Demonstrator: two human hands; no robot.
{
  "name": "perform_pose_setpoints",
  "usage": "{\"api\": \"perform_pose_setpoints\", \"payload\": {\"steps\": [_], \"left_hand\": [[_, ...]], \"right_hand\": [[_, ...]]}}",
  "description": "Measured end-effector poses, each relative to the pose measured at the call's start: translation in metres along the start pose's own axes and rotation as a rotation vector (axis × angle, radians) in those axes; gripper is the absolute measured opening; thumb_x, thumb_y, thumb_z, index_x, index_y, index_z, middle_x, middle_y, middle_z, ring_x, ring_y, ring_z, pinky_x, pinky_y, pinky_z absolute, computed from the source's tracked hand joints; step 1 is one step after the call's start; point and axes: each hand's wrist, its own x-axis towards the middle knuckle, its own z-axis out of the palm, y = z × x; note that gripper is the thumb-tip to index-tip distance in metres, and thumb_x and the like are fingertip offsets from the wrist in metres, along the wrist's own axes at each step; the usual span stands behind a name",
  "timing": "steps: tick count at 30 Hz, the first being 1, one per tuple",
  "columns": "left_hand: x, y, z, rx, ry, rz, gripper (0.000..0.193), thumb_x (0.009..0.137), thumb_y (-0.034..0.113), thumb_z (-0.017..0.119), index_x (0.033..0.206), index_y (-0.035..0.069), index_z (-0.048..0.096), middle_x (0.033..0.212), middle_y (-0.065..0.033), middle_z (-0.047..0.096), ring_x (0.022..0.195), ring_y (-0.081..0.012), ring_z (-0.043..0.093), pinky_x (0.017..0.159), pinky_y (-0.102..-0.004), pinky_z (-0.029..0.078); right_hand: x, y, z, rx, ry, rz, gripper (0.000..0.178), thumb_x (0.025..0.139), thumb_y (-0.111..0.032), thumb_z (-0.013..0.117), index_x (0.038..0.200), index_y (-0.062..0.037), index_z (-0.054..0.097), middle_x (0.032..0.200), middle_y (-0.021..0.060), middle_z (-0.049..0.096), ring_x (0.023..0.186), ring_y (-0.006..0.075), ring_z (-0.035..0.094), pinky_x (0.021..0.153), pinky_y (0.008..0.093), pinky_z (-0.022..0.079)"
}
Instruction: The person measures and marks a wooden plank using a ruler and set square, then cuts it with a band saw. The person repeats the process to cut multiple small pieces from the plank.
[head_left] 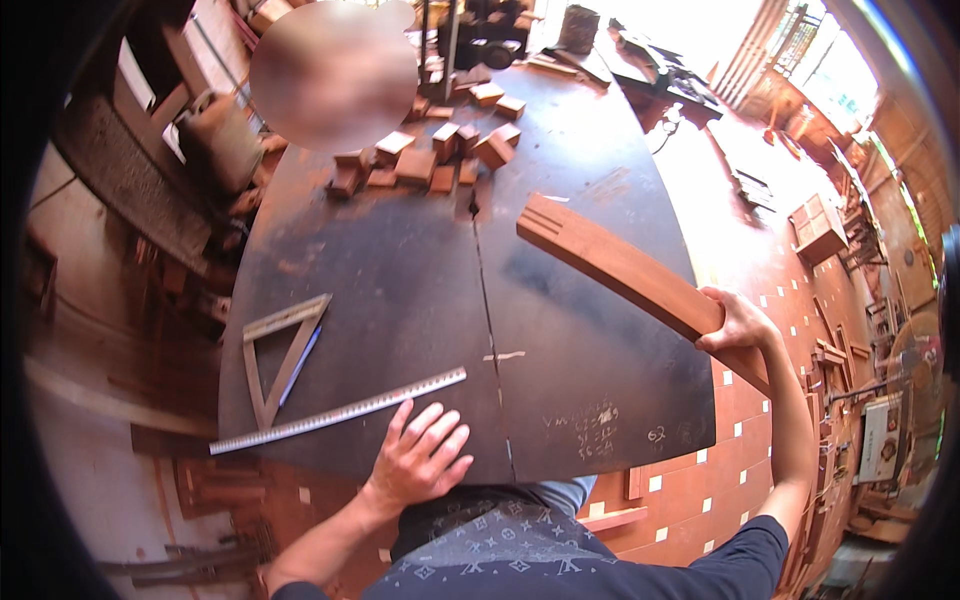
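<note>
My right hand (738,322) is closed around a long reddish-brown wooden beam (620,274), near its lower right end. The beam slants over the right part of the dark worktable (400,262), with grooves cut in its far end. Over the near edge of the table my left hand (422,455) is open, fingers spread, holding nothing. Just left of those fingertips lies a metal ruler (340,413). Behind the ruler rests a triangular wooden frame (287,320) with a blue pen (301,366) along its right side.
Several small wooden blocks (416,167) are piled on the far part of the table. Beyond them at the left is a person (335,75), blurred. A seam runs down the tabletop, with chalk marks near its right front. Stacked wood (819,229) stands on the tiled floor at right.
</note>
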Motion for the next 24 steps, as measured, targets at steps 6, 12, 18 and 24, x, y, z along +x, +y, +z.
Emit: {"api": "perform_pose_setpoints", "payload": {"steps": [6,12,18,24], "left_hand": [[-0.002,0.000,-0.003,-0.012,0.081,0.016,0.039,0.091,0.031,0.082,0.124,0.012,0.077,0.132,-0.0077,0.072,0.130,-0.0292,0.065,0.125,-0.0576,0.041],[-0.008,-0.013,-0.021,-0.051,0.234,-0.162,0.036,0.090,0.025,0.083,0.122,0.009,0.077,0.126,-0.0103,0.073,0.119,-0.0315,0.068,0.104,-0.0469,0.052],[-0.047,-0.058,-0.059,0.117,0.162,-0.465,0.042,0.091,0.027,0.082,0.129,0.009,0.076,0.118,-0.0098,0.069,0.107,-0.0317,0.064,0.093,-0.0452,0.050],[-0.075,-0.086,-0.080,0.127,0.153,-0.552,0.032,0.092,0.024,0.083,0.121,0.011,0.080,0.114,-0.0044,0.069,0.107,-0.0277,0.063,0.093,-0.0434,0.048]], "right_hand": [[0.009,-0.058,0.038,0.000,-0.073,-0.235,0.073,0.058,-0.028,0.090,0.124,0.0013,0.076,0.103,0.0181,0.079,0.095,0.0245,0.075,0.090,0.0375,0.060],[0.068,-0.108,0.053,-0.237,-0.096,-0.464,0.063,0.056,-0.026,0.088,0.109,0.0075,0.078,0.092,0.0194,0.076,0.087,0.0257,0.075,0.081,0.0381,0.060],[0.096,-0.135,0.063,-0.145,-0.124,-0.465,0.049,0.056,-0.020,0.088,0.095,0.0074,0.076,0.100,0.0180,0.069,0.085,0.0337,0.070,0.081,0.0406,0.060],[0.065,-0.159,0.086,-0.334,0.199,-0.644,0.052,0.066,-0.010,0.091,0.113,0.0044,0.076,0.115,0.0176,0.070,0.107,0.0375,0.070,0.099,0.0446,0.057]]}}
